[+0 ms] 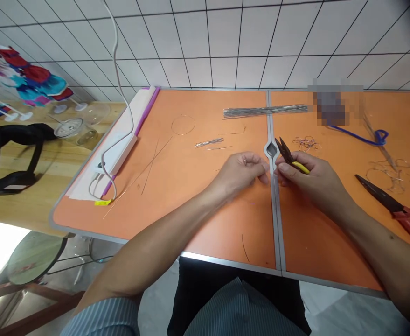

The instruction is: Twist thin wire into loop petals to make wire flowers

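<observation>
My right hand (308,175) is closed around small pliers with a yellow handle (301,167); their dark jaws point up and left, slightly apart. To the left of the table's metal seam (274,205), my left hand (245,171) has its fingers curled and thumb and fingertips close together; what they hold, if anything, is too small to make out. The two hands nearly face each other across the seam. Short wire pieces (209,143) lie beyond my left hand, and a bundle of long straight wires (246,112) lies farther back across the seam.
Red-handled pliers (383,193) and loose wire coils lie at the right. A blue cord (357,135) is at the back right. A white power strip (121,156) with a cable, a wire ring (183,116) and long thin wires occupy the left. A tiled wall stands behind.
</observation>
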The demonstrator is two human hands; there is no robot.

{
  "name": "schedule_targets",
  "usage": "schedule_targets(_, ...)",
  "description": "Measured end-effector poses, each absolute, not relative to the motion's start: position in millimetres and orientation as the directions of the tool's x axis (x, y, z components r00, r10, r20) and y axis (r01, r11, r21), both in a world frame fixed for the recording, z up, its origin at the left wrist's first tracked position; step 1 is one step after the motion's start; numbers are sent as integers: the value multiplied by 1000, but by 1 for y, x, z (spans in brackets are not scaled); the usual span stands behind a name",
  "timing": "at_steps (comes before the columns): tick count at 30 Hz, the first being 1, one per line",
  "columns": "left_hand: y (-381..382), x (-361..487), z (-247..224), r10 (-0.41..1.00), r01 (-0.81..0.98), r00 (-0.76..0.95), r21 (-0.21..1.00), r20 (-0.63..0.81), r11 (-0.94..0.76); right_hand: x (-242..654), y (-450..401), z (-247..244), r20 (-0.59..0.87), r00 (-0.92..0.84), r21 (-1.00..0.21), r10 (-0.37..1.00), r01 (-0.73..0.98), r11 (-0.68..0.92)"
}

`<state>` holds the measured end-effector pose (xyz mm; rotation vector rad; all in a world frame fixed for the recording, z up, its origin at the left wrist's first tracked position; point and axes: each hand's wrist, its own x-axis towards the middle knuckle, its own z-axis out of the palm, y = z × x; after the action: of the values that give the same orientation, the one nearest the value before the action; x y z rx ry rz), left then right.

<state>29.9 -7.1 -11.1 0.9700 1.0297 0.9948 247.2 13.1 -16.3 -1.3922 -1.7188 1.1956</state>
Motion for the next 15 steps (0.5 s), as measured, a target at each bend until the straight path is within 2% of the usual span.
schedule_targets(3,0,14,2,979,-267,104,943,-174,196,251,18,-20,87,-288,-708,954,656,263)
schedule_targets(6,8,-3,11,988,-307,-1,940,-155,148,255,20,-30,177,-395,-467,901,772,431)
schedule_targets(11,17,-16,12,985,-334,-46,932,-166,142,254,14,-43,243,-540,-220,806,778,588)
schedule_targets(15,21,-17,9,984,-351,-47,925,-172,145,247,7,-45,281,-656,-125,700,698,705)
